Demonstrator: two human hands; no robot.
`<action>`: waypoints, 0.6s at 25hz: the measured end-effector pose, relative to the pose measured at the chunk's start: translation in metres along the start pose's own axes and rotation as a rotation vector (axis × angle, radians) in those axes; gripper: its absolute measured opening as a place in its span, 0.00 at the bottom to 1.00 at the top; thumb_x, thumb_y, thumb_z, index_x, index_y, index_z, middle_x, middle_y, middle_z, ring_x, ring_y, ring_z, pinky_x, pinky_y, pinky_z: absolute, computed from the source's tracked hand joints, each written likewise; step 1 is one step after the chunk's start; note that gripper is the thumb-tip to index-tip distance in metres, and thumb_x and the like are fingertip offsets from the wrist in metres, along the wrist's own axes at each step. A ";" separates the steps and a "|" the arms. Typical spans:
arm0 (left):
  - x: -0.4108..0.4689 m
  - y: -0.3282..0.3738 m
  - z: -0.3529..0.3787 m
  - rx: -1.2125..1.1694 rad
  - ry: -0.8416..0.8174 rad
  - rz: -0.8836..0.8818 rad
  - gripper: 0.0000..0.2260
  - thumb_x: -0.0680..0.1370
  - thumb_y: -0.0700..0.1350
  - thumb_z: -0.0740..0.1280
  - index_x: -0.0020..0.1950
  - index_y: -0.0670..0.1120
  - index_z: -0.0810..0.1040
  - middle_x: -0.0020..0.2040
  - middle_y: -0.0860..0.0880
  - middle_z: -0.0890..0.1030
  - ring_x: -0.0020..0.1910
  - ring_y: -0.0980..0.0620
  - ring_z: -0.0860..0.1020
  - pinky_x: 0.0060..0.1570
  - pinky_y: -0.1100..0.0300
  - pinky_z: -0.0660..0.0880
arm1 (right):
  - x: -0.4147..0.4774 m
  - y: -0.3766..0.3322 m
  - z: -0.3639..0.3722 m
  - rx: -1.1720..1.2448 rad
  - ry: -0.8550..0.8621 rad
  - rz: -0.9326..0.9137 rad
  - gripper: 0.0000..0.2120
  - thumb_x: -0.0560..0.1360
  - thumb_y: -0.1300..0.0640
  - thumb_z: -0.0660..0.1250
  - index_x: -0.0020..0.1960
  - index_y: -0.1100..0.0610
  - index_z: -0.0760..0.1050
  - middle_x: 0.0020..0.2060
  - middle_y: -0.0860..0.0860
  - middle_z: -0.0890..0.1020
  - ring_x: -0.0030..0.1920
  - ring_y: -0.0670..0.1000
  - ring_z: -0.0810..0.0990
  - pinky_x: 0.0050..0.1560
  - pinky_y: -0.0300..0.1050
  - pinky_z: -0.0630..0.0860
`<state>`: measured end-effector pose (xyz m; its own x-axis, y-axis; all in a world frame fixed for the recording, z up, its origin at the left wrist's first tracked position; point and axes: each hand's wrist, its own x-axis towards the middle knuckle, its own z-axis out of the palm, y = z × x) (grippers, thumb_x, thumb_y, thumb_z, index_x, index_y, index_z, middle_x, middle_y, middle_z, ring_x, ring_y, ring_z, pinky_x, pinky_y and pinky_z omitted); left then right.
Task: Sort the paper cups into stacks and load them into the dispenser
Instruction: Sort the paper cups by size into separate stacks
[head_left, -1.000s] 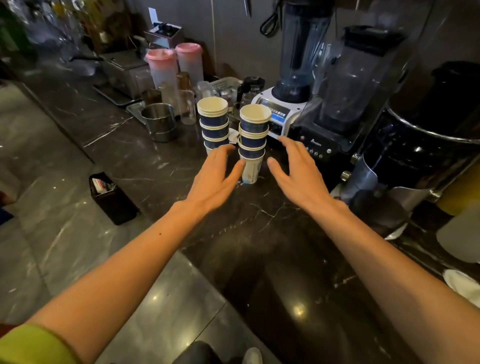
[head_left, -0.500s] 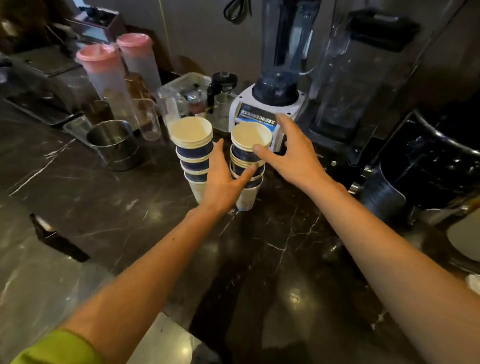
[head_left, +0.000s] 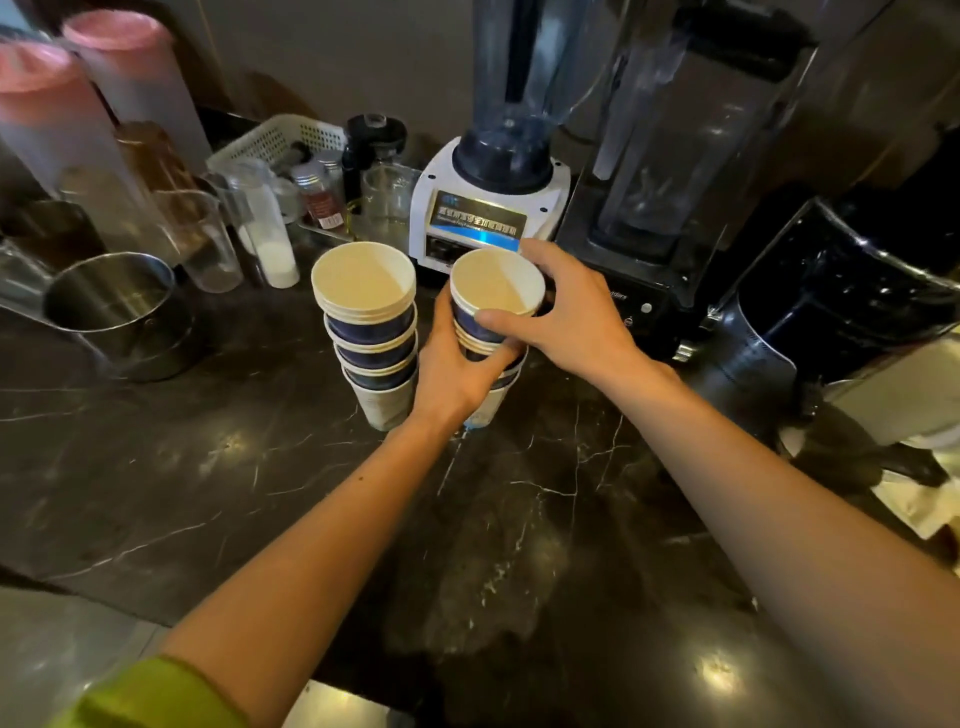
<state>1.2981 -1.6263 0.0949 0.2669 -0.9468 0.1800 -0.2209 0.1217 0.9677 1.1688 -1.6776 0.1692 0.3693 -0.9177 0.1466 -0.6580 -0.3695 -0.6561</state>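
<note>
Two cup stacks on the dark table (head_left: 208, 467)
The left cup stack (head_left: 371, 332) stands alone; just beside it the left hand (head_left: 457, 369) wraps round the middle of the right cup stack (head_left: 493, 283), and the right hand (head_left: 571, 317) grips its top cups near the rim

Both bare forearms stretch forward and meet at centre. The left arm, with a lime-green sleeve (head_left: 150, 696) at its upper end, comes in from 7 o'clock and points toward 1 o'clock. Its left hand (head_left: 457, 364) wraps the middle of a stack of blue-and-white paper cups (head_left: 496, 283), thumb across the near side. The right arm enters from 4 o'clock. The right hand (head_left: 566, 317) grips the stack's top cup, thumb on the near wall and fingers curled round the far rim.
</note>
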 end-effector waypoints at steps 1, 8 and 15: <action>-0.001 -0.001 -0.002 -0.001 0.005 -0.011 0.39 0.72 0.50 0.74 0.77 0.50 0.56 0.71 0.53 0.70 0.67 0.60 0.70 0.61 0.75 0.68 | -0.002 0.000 0.001 0.015 0.006 -0.003 0.43 0.64 0.34 0.75 0.73 0.50 0.66 0.69 0.47 0.72 0.68 0.49 0.68 0.68 0.51 0.69; -0.036 0.016 0.003 0.019 -0.114 -0.060 0.39 0.71 0.52 0.74 0.76 0.53 0.56 0.70 0.56 0.70 0.65 0.61 0.69 0.60 0.69 0.70 | -0.043 0.008 -0.014 0.072 0.058 -0.016 0.41 0.62 0.35 0.76 0.71 0.45 0.66 0.64 0.45 0.76 0.66 0.49 0.71 0.63 0.46 0.70; -0.072 0.024 0.019 0.081 -0.143 -0.052 0.38 0.69 0.55 0.75 0.74 0.58 0.59 0.67 0.60 0.72 0.65 0.62 0.72 0.61 0.63 0.72 | -0.088 0.010 -0.068 0.331 0.250 -0.095 0.32 0.66 0.44 0.78 0.65 0.52 0.71 0.55 0.43 0.79 0.56 0.41 0.78 0.53 0.32 0.74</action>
<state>1.2563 -1.5610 0.1015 0.1454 -0.9845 0.0978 -0.2865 0.0527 0.9566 1.0847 -1.6101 0.2002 0.2204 -0.9040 0.3665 -0.3672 -0.4249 -0.8274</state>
